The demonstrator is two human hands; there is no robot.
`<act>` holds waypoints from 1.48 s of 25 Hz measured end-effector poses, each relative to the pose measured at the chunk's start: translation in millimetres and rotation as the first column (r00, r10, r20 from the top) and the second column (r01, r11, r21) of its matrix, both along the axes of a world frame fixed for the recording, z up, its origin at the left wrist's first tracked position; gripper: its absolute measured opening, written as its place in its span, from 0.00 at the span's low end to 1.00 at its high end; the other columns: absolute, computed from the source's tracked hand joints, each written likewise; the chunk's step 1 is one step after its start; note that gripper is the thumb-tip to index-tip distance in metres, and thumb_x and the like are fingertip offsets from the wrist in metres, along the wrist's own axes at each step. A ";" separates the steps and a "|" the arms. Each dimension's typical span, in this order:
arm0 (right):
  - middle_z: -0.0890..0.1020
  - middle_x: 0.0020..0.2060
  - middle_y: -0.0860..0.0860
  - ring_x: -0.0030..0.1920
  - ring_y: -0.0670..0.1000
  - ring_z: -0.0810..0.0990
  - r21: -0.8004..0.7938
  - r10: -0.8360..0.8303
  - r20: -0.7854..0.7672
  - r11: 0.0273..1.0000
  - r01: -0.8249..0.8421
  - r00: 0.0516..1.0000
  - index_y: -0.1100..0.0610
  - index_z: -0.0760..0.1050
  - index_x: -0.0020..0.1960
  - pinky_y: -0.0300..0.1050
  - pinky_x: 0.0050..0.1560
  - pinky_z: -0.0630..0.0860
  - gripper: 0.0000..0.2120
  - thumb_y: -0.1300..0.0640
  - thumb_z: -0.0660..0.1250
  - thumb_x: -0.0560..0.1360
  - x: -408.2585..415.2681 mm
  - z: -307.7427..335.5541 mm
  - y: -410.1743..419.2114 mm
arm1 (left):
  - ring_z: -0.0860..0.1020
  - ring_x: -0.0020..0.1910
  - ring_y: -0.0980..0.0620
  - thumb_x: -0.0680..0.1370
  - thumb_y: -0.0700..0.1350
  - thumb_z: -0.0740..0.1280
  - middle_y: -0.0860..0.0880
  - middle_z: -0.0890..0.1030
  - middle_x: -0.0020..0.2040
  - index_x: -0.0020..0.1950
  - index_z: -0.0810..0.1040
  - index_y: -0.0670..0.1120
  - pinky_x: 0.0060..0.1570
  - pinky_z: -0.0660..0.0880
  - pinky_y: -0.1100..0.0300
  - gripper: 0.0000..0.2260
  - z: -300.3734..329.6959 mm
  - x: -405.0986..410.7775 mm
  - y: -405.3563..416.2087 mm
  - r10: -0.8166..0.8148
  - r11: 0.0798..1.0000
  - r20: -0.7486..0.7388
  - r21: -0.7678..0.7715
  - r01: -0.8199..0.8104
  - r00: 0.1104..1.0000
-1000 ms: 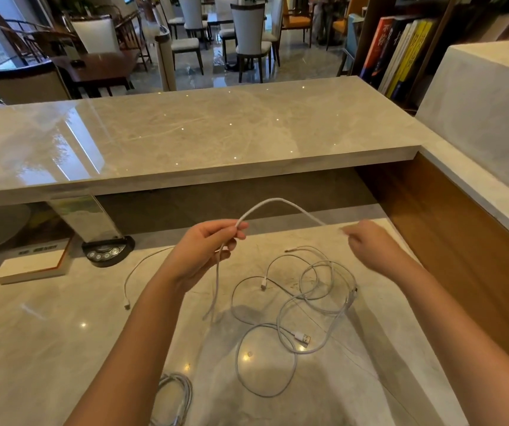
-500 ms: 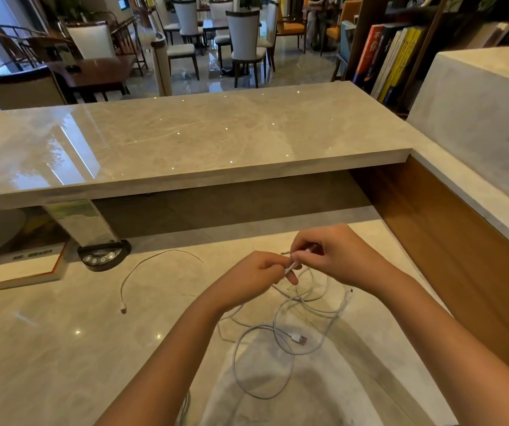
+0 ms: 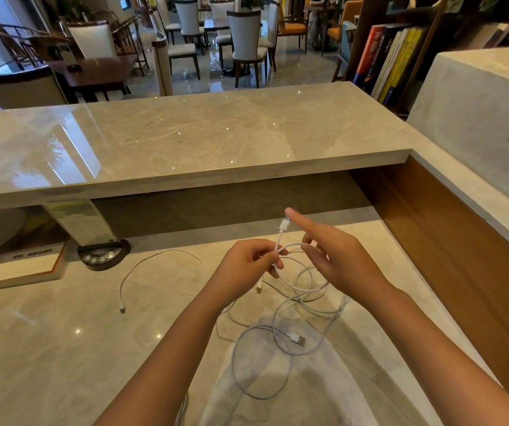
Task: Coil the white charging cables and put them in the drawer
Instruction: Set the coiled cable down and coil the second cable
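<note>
A: Entry. Where does the cable under work sit, taking the lower marble desk [image 3: 62, 348] as reference?

B: Above the desk's middle, held in the air. The left hand [image 3: 247, 265] has thumb and fingertips pinched together on the white charging cable [image 3: 296, 287] just below its plug end [image 3: 284, 224], which stands upward. One loop hangs from that pinch.

A: And the right hand [image 3: 339, 259]?

B: Beside the loop, fingers apart, index finger extended past the plug. Whether any finger presses the cord cannot be told; it clamps nothing visibly.

A: Remainder of the cables?

B: Slack tangle on the desk beneath the hands, a USB plug [image 3: 297, 339] lying within it. One separate cord [image 3: 142, 269] arcs on the desk to the left of the tangle, near a black button base [image 3: 102, 256]. No drawer is in view.

A: Handling estimate?

B: Judged light, thin, limp, slightly springy: loops will likely reopen unless pinched. The strands cross, so pulling fast may drag neighbours. Best hold probably stays near the plug, the free hand feeding cord into even loops, never bending sharply at the connector neck.
</note>
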State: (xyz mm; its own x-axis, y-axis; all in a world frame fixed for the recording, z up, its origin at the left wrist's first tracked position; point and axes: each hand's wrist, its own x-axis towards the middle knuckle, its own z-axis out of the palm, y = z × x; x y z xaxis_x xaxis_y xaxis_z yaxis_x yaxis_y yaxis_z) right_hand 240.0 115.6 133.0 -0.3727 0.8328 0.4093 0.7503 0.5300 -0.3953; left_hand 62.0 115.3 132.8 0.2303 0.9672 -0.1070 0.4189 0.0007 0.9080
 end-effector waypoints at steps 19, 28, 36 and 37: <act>0.85 0.39 0.53 0.40 0.50 0.82 -0.628 -0.252 -0.638 0.717 -0.303 0.727 0.45 0.71 0.57 0.41 0.45 0.79 0.18 0.61 0.69 0.72 4.4 3.9 -1.5 | 0.76 0.30 0.60 0.76 0.39 0.66 0.51 0.83 0.35 0.48 0.82 0.54 0.32 0.72 0.70 0.10 -5.3 0.3 -7.0 0.131 0.987 0.174 0.066 -0.144 0.976; 0.78 0.38 0.41 0.42 0.44 0.78 -0.246 -0.167 -0.454 0.968 0.057 0.875 0.53 0.76 0.44 0.30 0.39 0.74 0.03 0.59 0.69 0.72 1.0 -10.6 3.5 | 0.76 0.33 0.60 0.79 0.40 0.61 0.53 0.82 0.33 0.50 0.82 0.44 0.35 0.71 0.66 0.10 -7.2 -3.9 -1.7 0.136 0.972 0.326 -0.224 -0.064 0.936; 0.81 0.37 0.44 0.37 0.42 0.80 -0.298 -0.200 -0.644 0.955 -0.001 0.739 0.46 0.77 0.42 0.30 0.38 0.77 0.12 0.64 0.69 0.71 0.8 -1.1 4.8 | 0.80 0.34 0.55 0.79 0.38 0.59 0.49 0.81 0.34 0.48 0.79 0.41 0.44 0.79 0.60 0.09 -8.3 -8.6 -1.1 0.050 0.913 0.577 -0.358 0.197 0.815; 0.81 0.36 0.45 0.35 0.42 0.80 -0.304 -0.202 -0.661 0.953 -0.012 0.723 0.47 0.77 0.42 0.31 0.37 0.77 0.12 0.64 0.69 0.71 -0.1 -1.6 4.8 | 0.79 0.33 0.56 0.80 0.38 0.58 0.49 0.81 0.34 0.47 0.78 0.41 0.38 0.78 0.64 0.09 -7.5 -7.9 -1.8 0.043 0.914 0.579 -0.351 0.202 0.814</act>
State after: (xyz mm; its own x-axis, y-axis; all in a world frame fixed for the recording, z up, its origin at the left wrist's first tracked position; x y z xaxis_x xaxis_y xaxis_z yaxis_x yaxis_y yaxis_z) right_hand 239.9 120.4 131.4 0.0036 0.9617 0.2741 0.2631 0.2635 -0.9281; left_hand 54.1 113.4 125.3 0.4409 0.8511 -0.2851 -0.1526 0.3841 0.9106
